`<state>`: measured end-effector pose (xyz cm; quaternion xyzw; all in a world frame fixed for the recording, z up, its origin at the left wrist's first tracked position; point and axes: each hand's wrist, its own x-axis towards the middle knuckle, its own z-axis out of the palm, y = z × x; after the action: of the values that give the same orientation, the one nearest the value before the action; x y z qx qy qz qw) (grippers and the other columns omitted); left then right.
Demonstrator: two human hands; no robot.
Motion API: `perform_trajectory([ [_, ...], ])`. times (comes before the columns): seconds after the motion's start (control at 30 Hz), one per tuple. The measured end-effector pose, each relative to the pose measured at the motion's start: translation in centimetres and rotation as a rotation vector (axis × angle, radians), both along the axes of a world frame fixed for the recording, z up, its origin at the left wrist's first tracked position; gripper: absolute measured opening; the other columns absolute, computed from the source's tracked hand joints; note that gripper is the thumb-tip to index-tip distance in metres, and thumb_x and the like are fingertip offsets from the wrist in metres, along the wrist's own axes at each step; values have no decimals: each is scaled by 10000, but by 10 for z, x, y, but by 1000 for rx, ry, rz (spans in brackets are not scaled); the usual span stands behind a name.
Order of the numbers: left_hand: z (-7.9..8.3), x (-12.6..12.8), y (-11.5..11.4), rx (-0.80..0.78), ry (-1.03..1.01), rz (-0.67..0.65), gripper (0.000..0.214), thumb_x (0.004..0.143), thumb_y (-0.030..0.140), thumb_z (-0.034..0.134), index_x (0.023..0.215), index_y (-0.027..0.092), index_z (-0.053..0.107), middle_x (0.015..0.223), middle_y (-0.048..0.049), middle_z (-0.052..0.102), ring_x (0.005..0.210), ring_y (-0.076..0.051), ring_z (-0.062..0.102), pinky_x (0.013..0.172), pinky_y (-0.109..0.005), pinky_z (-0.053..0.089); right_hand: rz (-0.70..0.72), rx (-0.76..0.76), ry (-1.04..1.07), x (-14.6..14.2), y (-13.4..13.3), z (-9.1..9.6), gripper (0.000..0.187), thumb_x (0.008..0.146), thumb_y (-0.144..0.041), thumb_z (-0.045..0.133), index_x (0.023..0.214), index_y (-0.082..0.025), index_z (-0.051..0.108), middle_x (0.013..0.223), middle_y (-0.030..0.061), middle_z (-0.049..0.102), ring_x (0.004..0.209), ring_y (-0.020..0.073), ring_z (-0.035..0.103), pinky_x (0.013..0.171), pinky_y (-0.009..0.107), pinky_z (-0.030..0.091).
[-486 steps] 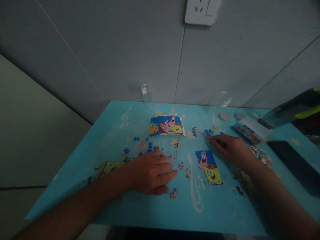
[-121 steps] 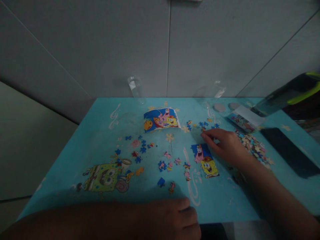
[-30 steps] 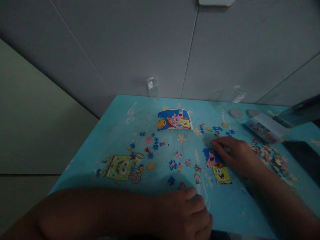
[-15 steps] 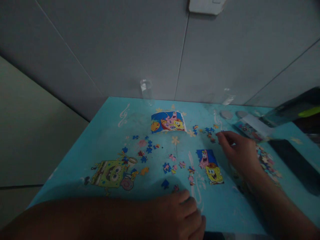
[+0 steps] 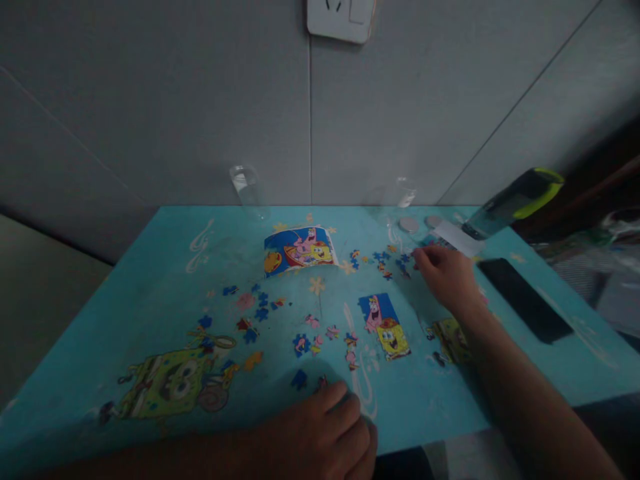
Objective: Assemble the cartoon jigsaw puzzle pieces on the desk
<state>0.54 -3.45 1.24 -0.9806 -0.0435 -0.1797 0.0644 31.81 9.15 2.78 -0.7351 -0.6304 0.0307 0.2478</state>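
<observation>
On the turquoise table (image 5: 150, 280) lies a partly joined cartoon puzzle block (image 5: 384, 326). My right hand (image 5: 447, 275) reaches past it to the small loose pieces (image 5: 387, 261) at the back, fingers curled and pinched at them; what they hold is hidden. My left hand (image 5: 325, 433) rests at the table's near edge, fingers curled under, beside two loose pieces (image 5: 300, 379). More loose pieces (image 5: 323, 335) lie between the hands. A curled reference picture (image 5: 299, 249) stands at the back.
Two clear plastic tubes (image 5: 245, 187) stand by the wall, with round lids (image 5: 409, 224) near them. A black phone (image 5: 523, 298) lies on the right. A dark bottle with a green cap (image 5: 515, 201) leans at the right rear. A printed cartoon figure (image 5: 173, 377) marks the tabletop's left.
My right hand lifted off the joined block and moved back to the loose pieces at the rear. My left hand stays at the near edge. The view has swung to the right.
</observation>
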Motion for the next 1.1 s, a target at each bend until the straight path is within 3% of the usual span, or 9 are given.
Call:
perform_trajectory([
  [0.23,-3,0,-1,-13,-19,11,183,994,262,603,1102,143,690,921,-45,709,863,-193,635,830,-386,537,-122,95,-160,0,-3,6,363,966,-443,503,854,-201,749,740,95,730,664,243,651,596,331,356],
  [1.1,-7,2,-2,-18,-31,8,165,987,283,603,1023,148,691,914,-53,692,859,-198,622,822,-396,525,-3,38,-230,-5,-4,1,351,986,-413,489,862,-203,742,786,98,753,685,259,674,632,357,397],
])
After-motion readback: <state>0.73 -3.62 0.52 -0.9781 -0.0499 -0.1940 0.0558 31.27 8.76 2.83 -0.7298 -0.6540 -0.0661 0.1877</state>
